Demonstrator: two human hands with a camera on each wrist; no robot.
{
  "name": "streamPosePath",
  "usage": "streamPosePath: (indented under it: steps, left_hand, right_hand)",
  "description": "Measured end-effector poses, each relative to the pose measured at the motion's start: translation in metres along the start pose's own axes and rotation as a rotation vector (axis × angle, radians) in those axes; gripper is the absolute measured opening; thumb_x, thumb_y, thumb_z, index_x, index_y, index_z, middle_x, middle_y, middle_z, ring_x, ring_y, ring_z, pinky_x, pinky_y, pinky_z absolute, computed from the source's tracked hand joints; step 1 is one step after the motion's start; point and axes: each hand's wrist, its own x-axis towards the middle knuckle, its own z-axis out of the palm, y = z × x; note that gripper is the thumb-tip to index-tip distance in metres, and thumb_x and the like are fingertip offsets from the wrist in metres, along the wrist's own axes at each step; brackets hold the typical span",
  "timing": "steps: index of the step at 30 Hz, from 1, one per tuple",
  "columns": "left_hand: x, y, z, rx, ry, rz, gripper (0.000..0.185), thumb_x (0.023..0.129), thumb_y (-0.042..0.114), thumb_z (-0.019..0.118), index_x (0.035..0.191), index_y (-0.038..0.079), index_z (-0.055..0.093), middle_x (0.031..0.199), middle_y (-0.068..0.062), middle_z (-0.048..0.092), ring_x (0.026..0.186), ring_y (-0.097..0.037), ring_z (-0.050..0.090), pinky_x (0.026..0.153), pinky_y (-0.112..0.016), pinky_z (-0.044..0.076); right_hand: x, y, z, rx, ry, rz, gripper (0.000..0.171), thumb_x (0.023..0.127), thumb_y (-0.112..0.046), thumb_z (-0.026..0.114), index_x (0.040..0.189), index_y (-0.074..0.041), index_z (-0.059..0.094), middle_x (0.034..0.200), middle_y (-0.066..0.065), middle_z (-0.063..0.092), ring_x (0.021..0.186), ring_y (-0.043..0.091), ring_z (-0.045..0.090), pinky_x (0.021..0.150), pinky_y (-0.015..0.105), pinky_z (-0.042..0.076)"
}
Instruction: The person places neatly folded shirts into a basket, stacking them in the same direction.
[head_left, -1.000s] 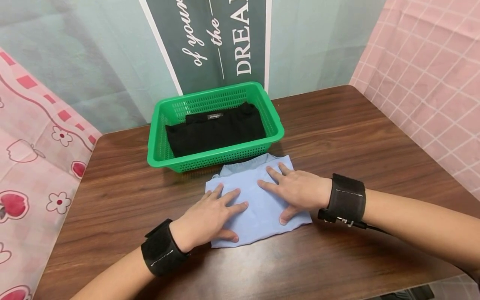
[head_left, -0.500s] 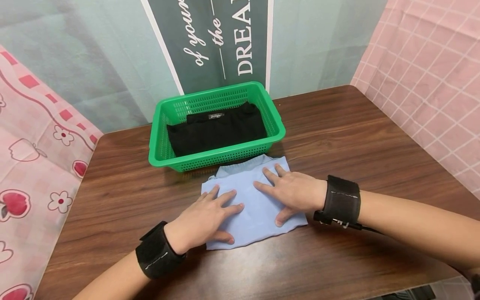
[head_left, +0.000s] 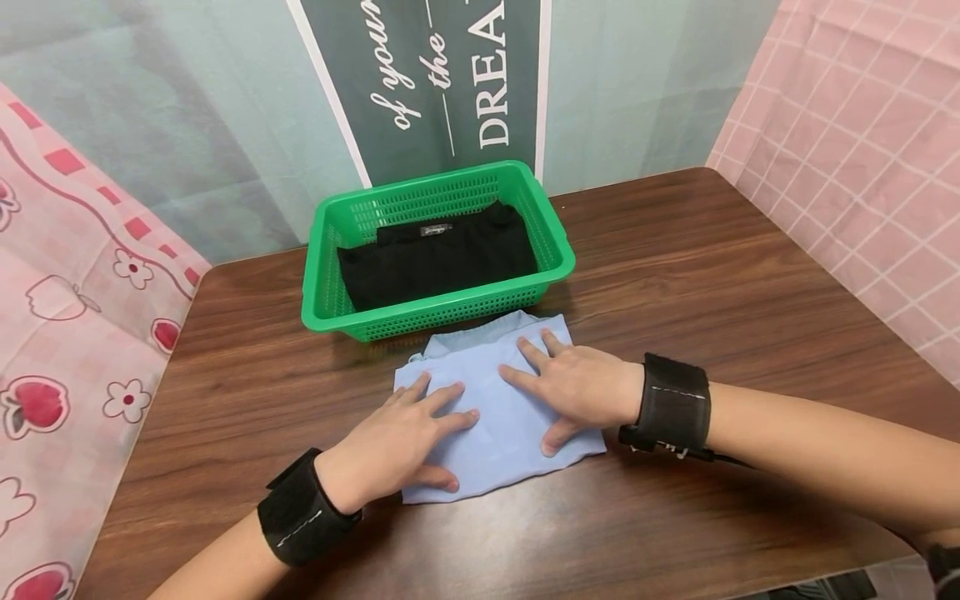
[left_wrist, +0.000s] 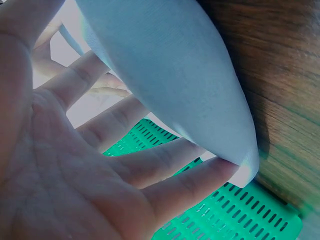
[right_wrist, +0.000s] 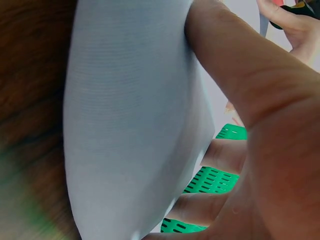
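Here, item one: a folded light-blue cloth (head_left: 491, 417), lying flat on the table (head_left: 675, 275) toward the near edge, roughly midway between the left and right edges. My left hand (head_left: 397, 446) lies on its left half, fingers spread wide and straight, palm down; my right hand (head_left: 573, 387) lies on its right half in the same manner, thumb close to the near hem. Neither hand grips anything; both press flat, which I judge keeps the fold smooth and stops the layers from slipping. The left wrist view shows my fingertips (left_wrist: 210, 175) against the cloth's far corner.

Item two: a green basket (head_left: 558, 250) just behind the cloth, its near wall almost touching the cloth's far edge, set toward the back edge of the table. Inside it lies a folded black garment (head_left: 438, 262), flat on the bottom, with room above it.

Item three: black bands on both wrists.

Item four: a dark sign with white lettering (head_left: 442, 75) behind the back edge; pink patterned sheets hang at the left and right.
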Motion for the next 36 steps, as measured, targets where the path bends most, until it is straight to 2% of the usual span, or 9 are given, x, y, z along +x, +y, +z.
streamPosePath:
  steps: [9,14,24,31,36]
  left_hand:
    - [-0.006,-0.001,-0.001,0.004,-0.004,-0.020,0.073,0.084,0.049,0.087,0.148,0.020,0.064,0.159,-0.017,0.052,0.142,-0.062,0.046,0.104,-0.073,0.048]
    - [-0.008,-0.001,0.000,0.002,-0.001,-0.023,0.073,0.083,0.049,0.087,0.147,0.020,0.064,0.158,-0.018,0.053,0.140,-0.063,0.047,0.103,-0.072,0.049]
    - [-0.003,-0.001,0.002,0.010,0.002,-0.011,0.073,0.083,0.050,0.087,0.146,0.020,0.065,0.157,-0.017,0.054,0.140,-0.061,0.049,0.104,-0.070,0.050]
    - [0.000,-0.002,-0.001,0.031,-0.029,0.002,0.074,0.085,0.050,0.086,0.149,0.022,0.062,0.160,-0.015,0.052,0.143,-0.059,0.047,0.108,-0.068,0.049]
    - [0.003,-0.002,0.000,0.038,-0.035,-0.001,0.073,0.084,0.050,0.087,0.148,0.023,0.063,0.160,-0.015,0.052,0.144,-0.058,0.046,0.107,-0.068,0.050]
  right_hand:
    - [0.007,-0.005,-0.001,-0.007,-0.009,-0.004,0.104,0.083,-0.062,0.082,0.163,-0.012,0.039,0.167,0.030,0.035,0.149,0.060,0.038,0.113,0.059,0.049]
    - [0.006,-0.005,0.000,-0.017,0.015,-0.027,0.102,0.084,-0.062,0.081,0.163,-0.011,0.040,0.166,0.031,0.036,0.148,0.060,0.039,0.112,0.059,0.050]
    - [0.001,-0.001,0.006,-0.027,0.066,-0.047,0.099,0.085,-0.064,0.079,0.161,-0.010,0.043,0.163,0.032,0.041,0.144,0.061,0.044,0.109,0.059,0.052]
    - [-0.009,0.000,0.012,-0.005,0.126,-0.053,0.096,0.087,-0.066,0.076,0.160,-0.011,0.045,0.161,0.031,0.043,0.142,0.062,0.046,0.103,0.060,0.055]
    - [-0.012,0.000,0.011,0.008,0.131,-0.045,0.097,0.087,-0.068,0.074,0.161,-0.013,0.044,0.162,0.031,0.042,0.143,0.062,0.045,0.101,0.062,0.056]
